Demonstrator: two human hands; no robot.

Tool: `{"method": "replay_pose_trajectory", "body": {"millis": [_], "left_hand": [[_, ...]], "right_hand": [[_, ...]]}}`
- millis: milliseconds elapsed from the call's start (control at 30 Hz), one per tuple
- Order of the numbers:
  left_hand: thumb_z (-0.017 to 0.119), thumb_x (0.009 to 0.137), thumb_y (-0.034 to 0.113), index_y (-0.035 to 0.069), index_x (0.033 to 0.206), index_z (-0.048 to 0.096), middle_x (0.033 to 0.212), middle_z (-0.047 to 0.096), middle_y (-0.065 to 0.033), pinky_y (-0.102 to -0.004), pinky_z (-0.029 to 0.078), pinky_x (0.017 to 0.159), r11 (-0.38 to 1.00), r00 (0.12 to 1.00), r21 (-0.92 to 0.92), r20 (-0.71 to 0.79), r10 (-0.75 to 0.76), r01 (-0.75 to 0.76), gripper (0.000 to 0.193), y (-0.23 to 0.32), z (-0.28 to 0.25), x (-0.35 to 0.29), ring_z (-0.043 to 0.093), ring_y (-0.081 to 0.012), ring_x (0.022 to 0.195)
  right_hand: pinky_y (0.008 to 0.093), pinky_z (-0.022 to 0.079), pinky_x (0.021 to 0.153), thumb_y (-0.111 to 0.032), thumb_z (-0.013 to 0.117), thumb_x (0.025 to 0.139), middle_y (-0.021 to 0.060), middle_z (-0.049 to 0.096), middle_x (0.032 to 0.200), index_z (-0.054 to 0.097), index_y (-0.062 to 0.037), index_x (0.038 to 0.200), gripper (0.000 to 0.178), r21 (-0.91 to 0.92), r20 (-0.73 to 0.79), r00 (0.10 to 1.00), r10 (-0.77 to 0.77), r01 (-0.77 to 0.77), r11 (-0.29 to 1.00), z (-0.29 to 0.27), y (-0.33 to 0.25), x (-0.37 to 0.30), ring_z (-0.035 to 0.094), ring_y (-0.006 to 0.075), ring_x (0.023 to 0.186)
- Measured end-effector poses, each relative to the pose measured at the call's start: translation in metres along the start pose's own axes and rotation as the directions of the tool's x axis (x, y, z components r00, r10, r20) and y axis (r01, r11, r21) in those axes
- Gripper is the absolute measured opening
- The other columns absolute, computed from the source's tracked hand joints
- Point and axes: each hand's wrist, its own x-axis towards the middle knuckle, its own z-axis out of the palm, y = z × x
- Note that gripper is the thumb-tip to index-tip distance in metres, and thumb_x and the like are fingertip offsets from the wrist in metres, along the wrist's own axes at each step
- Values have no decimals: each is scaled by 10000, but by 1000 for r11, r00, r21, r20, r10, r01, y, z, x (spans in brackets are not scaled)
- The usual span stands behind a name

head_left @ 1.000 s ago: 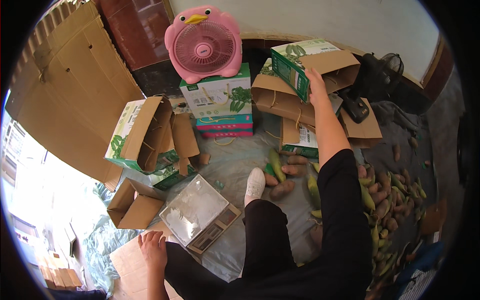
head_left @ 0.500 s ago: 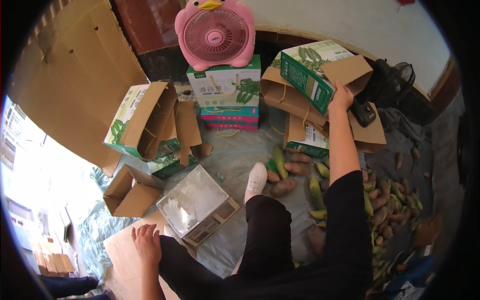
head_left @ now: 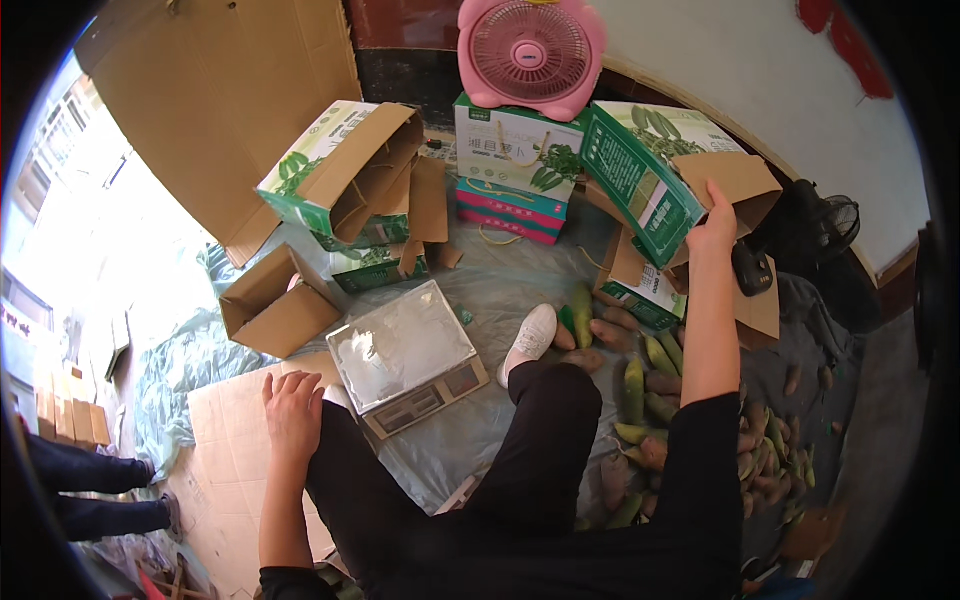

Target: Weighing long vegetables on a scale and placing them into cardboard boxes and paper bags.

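Observation:
My right hand (head_left: 712,222) is closed on the near edge of a green-and-white carton (head_left: 640,185) with leaf pictures. This carton is tilted, its brown open flaps turned to the right, above other cartons of the same kind (head_left: 655,290). My left hand (head_left: 293,410) lies by my left knee with its fingers apart and nothing in it. Just right of that hand, a flat-topped scale (head_left: 405,345) with a silvery plate sits on the floor sheet. A small open brown box (head_left: 280,310) stands beyond it.
A pink fan (head_left: 528,55) stands on stacked gift cartons (head_left: 515,150). Open cartons (head_left: 340,175) lean at the left. Green radishes (head_left: 632,390) and brownish-red tubers (head_left: 770,470) lie at the right. A black fan (head_left: 835,225) stands far right. Another person's legs (head_left: 90,490) show at lower left.
The whole view has swung left, so more of the other person's legs shows. My right hand has brought the carton nearer and leftward, toward the pink fan's stack. My left hand stays by the knee.

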Motion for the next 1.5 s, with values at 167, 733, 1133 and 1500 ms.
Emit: {"method": "replay_pose_trajectory", "body": {"millis": [167, 733, 1133, 1500], "left_hand": [[599, 792, 124, 86, 964, 622, 983, 607, -65, -463, 278, 1013, 1000, 999, -1, -50, -2, 2, 178, -9, -8, -13, 539, -235, 1007], [598, 798, 124, 88, 956, 612, 981, 606, -49, -463, 291, 1006, 1000, 988, -1, -153, 6, -6, 164, -41, -13, -41, 548, -224, 1006], [585, 810, 123, 97, 963, 619, 989, 606, -41, -456, 299, 1002, 1000, 989, 9, -149, 18, -17, 158, -37, -12, -41, 547, -223, 1006], [635, 781, 173, 126, 1075, 606, 1117, 566, -39, -492, 251, 1032, 996, 999, 88, 53, 10, -14, 299, -13, -19, -29, 472, -232, 1137]], "right_hand": [[362, 466, 865, -49, 577, 831, 108, 585, 1083, 515, 5, 1152, 331, -65, 186, 982, -15, 27, 997, 28, 15, -114, 577, 244, 987], [369, 431, 742, -157, 638, 737, 59, 616, 886, 624, -80, 957, 234, -269, 837, 73, 542, 918, 292, 10, 148, -237, 574, 246, 852], [378, 403, 821, -242, 683, 716, 21, 640, 886, 655, -169, 935, 232, -74, 605, 41, 795, 997, 5, 3, 224, -233, 565, 215, 940], [400, 448, 824, -211, 674, 717, 60, 624, 888, 647, -148, 912, 206, -82, 597, 44, 801, 997, 6, -5, 217, -230, 564, 256, 959]]}}
